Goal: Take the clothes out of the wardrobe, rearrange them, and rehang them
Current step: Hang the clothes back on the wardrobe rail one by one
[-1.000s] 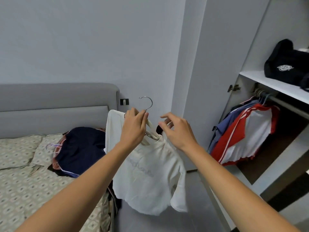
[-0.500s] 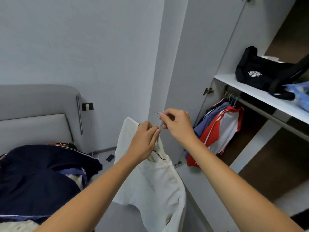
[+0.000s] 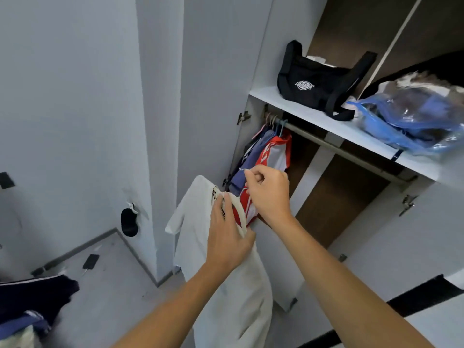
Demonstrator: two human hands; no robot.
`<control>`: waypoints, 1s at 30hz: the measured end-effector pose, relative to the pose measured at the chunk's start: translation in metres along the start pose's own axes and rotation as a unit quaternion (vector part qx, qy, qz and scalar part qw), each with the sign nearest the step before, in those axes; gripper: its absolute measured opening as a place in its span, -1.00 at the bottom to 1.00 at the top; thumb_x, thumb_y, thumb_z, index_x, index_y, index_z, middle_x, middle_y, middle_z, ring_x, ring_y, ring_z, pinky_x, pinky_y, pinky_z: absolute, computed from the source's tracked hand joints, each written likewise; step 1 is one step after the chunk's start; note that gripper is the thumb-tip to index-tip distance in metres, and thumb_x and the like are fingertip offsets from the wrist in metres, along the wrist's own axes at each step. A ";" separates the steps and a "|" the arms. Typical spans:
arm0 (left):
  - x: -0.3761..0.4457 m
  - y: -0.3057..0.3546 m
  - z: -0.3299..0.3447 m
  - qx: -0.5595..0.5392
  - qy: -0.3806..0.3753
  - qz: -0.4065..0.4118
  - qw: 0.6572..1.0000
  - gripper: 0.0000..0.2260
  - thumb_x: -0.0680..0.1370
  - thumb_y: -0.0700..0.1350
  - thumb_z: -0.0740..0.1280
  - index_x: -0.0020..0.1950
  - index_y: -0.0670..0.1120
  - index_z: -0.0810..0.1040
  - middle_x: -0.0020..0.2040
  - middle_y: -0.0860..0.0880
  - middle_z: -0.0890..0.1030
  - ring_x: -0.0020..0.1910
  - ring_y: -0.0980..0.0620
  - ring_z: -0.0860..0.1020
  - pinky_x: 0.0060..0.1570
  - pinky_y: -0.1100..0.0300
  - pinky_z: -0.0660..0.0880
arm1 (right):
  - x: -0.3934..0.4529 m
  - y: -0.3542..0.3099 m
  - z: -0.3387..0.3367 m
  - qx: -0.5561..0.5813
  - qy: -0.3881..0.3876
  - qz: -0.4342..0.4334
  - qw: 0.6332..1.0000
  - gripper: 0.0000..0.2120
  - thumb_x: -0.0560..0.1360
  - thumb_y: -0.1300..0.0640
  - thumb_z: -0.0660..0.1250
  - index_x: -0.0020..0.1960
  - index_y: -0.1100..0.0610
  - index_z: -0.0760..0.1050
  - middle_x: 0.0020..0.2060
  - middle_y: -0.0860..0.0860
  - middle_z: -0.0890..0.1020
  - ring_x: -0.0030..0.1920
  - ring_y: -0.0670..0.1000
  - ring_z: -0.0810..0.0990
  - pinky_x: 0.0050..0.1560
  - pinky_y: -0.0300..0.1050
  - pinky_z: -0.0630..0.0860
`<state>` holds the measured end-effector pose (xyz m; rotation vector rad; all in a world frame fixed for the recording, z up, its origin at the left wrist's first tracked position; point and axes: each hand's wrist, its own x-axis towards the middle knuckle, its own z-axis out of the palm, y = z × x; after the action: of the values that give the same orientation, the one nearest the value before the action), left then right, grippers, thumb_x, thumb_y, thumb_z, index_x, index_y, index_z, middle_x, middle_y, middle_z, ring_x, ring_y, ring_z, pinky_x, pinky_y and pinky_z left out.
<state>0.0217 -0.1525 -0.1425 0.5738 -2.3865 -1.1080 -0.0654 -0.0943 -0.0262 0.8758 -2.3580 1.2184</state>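
A white shirt (image 3: pixel 200 237) hangs on a wire hanger in front of the open wardrobe. My left hand (image 3: pixel 229 237) grips the shirt at its collar. My right hand (image 3: pixel 267 189) pinches the hanger's metal hook (image 3: pixel 243 170), just above the collar. Behind my hands, a red-and-white top (image 3: pixel 275 153) and blue clothes (image 3: pixel 253 156) hang at the left end of the wardrobe rail (image 3: pixel 339 148). The rest of the rail is bare. Dark navy clothes (image 3: pixel 37 297) lie piled at the lower left.
A black bag (image 3: pixel 316 81) and a blue plastic bag of clothes (image 3: pixel 411 119) sit on the white shelf (image 3: pixel 308 114) above the rail. The wardrobe door (image 3: pixel 216 96) stands open on the left. A small dark object (image 3: pixel 91 261) lies on the floor.
The view has swung right and closer to the wardrobe. Both hands have carried the white shirt up to the hanging clothes; the bed has left the view.
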 end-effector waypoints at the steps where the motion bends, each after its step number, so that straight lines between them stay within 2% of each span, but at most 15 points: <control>1: 0.006 0.000 0.011 -0.009 -0.020 -0.002 1.000 -0.09 0.56 0.19 0.36 0.68 0.11 -0.20 0.69 0.09 -0.06 0.67 -0.03 0.03 0.57 -0.07 0.22 | 0.005 0.013 -0.003 -0.001 0.009 0.006 1.000 -0.69 0.63 0.13 0.39 -0.30 0.08 0.54 -0.49 -0.10 0.52 -0.41 -0.05 0.53 -0.22 -0.05 0.56; 5: 0.038 0.008 0.046 -0.031 -0.079 0.011 0.996 -0.15 0.55 0.13 0.41 0.68 0.16 -0.06 0.66 0.14 0.11 0.62 0.00 0.21 0.52 -0.10 0.35 | 0.024 0.064 -0.009 -0.001 0.016 0.028 0.999 -0.76 0.65 0.08 0.38 -0.17 0.14 0.64 -0.34 -0.06 0.65 -0.27 -0.03 0.65 -0.11 -0.04 0.66; 9: 0.074 0.005 0.070 -0.026 -0.117 0.048 0.992 -0.23 0.55 0.10 0.39 0.67 0.19 0.05 0.61 0.17 0.24 0.53 0.01 0.35 0.39 -0.09 0.51 | 0.048 0.109 -0.012 -0.002 0.027 0.045 0.999 -0.76 0.66 0.03 0.36 -0.15 0.08 0.63 -0.29 -0.14 0.65 -0.21 -0.12 0.65 -0.13 -0.27 0.59; 12: 0.105 0.004 0.082 -0.015 -0.137 0.090 0.986 -0.29 0.56 0.08 0.36 0.66 0.16 0.13 0.55 0.16 0.33 0.48 0.00 0.41 0.32 -0.09 0.56 | 0.069 0.131 -0.016 -0.012 0.031 0.039 0.999 -0.75 0.65 0.07 0.36 -0.19 0.07 0.62 -0.34 -0.20 0.60 -0.23 -0.13 0.63 -0.18 -0.29 0.54; 14: 0.126 0.005 0.089 -0.014 -0.145 0.106 0.984 -0.30 0.57 0.02 0.38 0.65 0.16 0.17 0.51 0.19 0.38 0.47 0.04 0.41 0.36 -0.09 0.53 | 0.085 0.143 -0.017 -0.018 0.045 0.042 0.998 -0.74 0.64 0.10 0.36 -0.22 0.08 0.60 -0.39 -0.21 0.57 -0.29 -0.11 0.62 -0.24 -0.25 0.53; 16: 0.144 0.008 0.095 -0.017 -0.154 0.106 0.982 -0.30 0.55 -0.05 0.40 0.64 0.18 0.20 0.48 0.21 0.42 0.46 0.07 0.41 0.38 -0.10 0.51 | 0.099 0.154 -0.016 -0.011 0.052 0.057 0.997 -0.74 0.64 0.09 0.36 -0.22 0.09 0.61 -0.41 -0.17 0.59 -0.31 -0.09 0.63 -0.25 -0.10 0.62; 18: 0.161 0.014 0.098 -0.029 -0.158 0.118 0.980 -0.33 0.53 -0.10 0.39 0.61 0.19 0.26 0.40 0.21 0.48 0.38 0.11 0.45 0.34 -0.06 0.53 | 0.113 0.161 -0.014 -0.015 0.054 0.065 0.996 -0.73 0.64 0.07 0.35 -0.21 0.09 0.61 -0.40 -0.15 0.60 -0.31 -0.07 0.64 -0.22 0.01 0.66; 21: 0.193 0.021 0.105 -0.059 -0.179 0.138 0.972 -0.40 0.51 -0.10 0.35 0.53 0.19 0.36 0.27 0.21 0.54 0.26 0.15 0.49 0.27 -0.02 0.55 | 0.138 0.172 -0.010 -0.014 0.065 0.074 0.995 -0.72 0.65 0.06 0.35 -0.21 0.12 0.61 -0.39 -0.11 0.61 -0.31 -0.07 0.65 -0.21 0.05 0.66; 23: 0.216 0.020 0.113 -0.062 -0.191 0.136 0.970 -0.41 0.48 -0.02 0.30 0.52 0.20 0.37 0.26 0.19 0.55 0.26 0.12 0.51 0.25 -0.03 0.56 | 0.154 0.180 -0.005 -0.020 0.076 0.085 0.993 -0.73 0.64 0.07 0.36 -0.20 0.12 0.62 -0.38 -0.07 0.62 -0.31 -0.05 0.65 -0.20 0.07 0.66; 25: 0.241 0.016 0.123 -0.061 -0.205 0.140 0.967 -0.37 0.47 0.06 0.24 0.57 0.23 0.28 0.33 0.20 0.52 0.34 0.09 0.49 0.33 -0.06 0.54 | 0.171 0.189 0.004 -0.041 0.090 0.091 0.991 -0.75 0.65 0.06 0.37 -0.17 0.12 0.64 -0.37 -0.07 0.63 -0.31 -0.07 0.65 -0.19 0.03 0.67; 27: 0.263 0.011 0.134 -0.061 -0.219 0.156 0.961 -0.35 0.51 -0.01 0.27 0.61 0.22 0.22 0.39 0.18 0.50 0.38 0.11 0.46 0.37 -0.04 0.51 | 0.189 0.200 0.013 -0.055 0.102 0.093 0.989 -0.77 0.65 0.07 0.38 -0.15 0.12 0.66 -0.36 -0.08 0.64 -0.31 -0.09 0.65 -0.19 -0.01 0.67; 30: 0.297 0.001 0.148 -0.069 -0.233 0.182 0.953 -0.33 0.55 -0.16 0.31 0.63 0.17 0.21 0.36 0.14 0.50 0.32 0.14 0.48 0.31 0.02 0.54 | 0.213 0.215 0.028 -0.078 0.120 0.110 0.984 -0.75 0.65 0.09 0.38 -0.19 0.10 0.66 -0.39 -0.08 0.62 -0.33 -0.08 0.63 -0.20 -0.08 0.61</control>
<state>-0.3018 -0.2229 -0.1625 -0.2037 -2.6194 -1.3318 -0.3675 -0.1005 -0.0551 0.4021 -2.3571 1.1269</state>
